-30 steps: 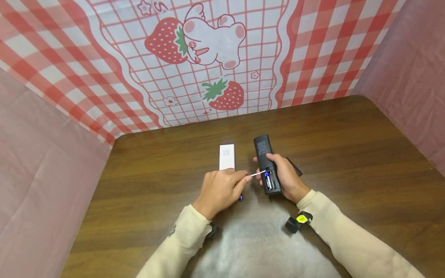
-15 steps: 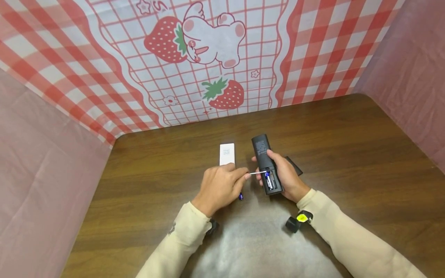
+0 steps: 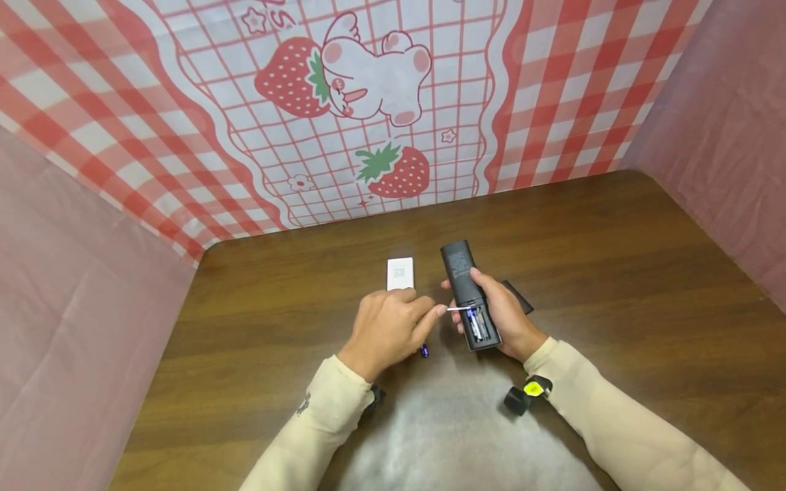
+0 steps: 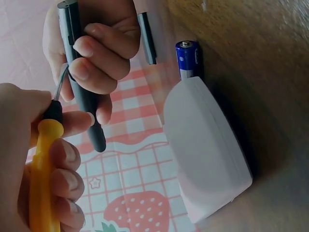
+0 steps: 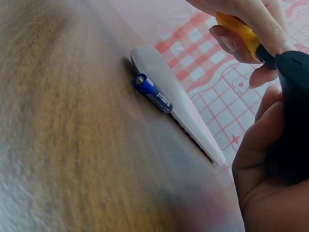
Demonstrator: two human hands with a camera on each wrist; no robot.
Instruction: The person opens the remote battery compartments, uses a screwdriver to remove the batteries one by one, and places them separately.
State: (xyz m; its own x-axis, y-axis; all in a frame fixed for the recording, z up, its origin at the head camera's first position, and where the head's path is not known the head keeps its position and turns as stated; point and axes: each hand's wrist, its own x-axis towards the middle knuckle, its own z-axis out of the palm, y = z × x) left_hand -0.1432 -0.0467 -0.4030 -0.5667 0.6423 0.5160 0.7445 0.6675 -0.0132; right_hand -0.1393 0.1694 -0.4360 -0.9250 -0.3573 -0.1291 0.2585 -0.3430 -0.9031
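In the head view my right hand (image 3: 510, 314) grips a black remote control (image 3: 458, 274), its back facing up and its battery compartment uncovered. Inside the compartment lies a blue-and-silver battery (image 3: 475, 325). My left hand (image 3: 388, 332) holds a screwdriver, whose yellow handle (image 4: 43, 179) shows in the left wrist view. Its thin metal shaft (image 3: 456, 309) reaches across to the upper end of the compartment, by the battery's end; exact contact is too small to tell. Another blue battery (image 5: 153, 93) lies on the table beside a white rounded device (image 5: 178, 96), partly hidden under my left hand in the head view.
A flat black piece (image 3: 518, 297), like a battery cover, lies on the wooden table (image 3: 276, 327) just behind my right hand. The printed checked cloth (image 3: 405, 164) rises at the table's back edge, with pink cloth at both sides.
The remote control has shifted and tilted slightly to the left in my right hand. The screwdriver's tip stays at the compartment, its shaft now lying nearly level.
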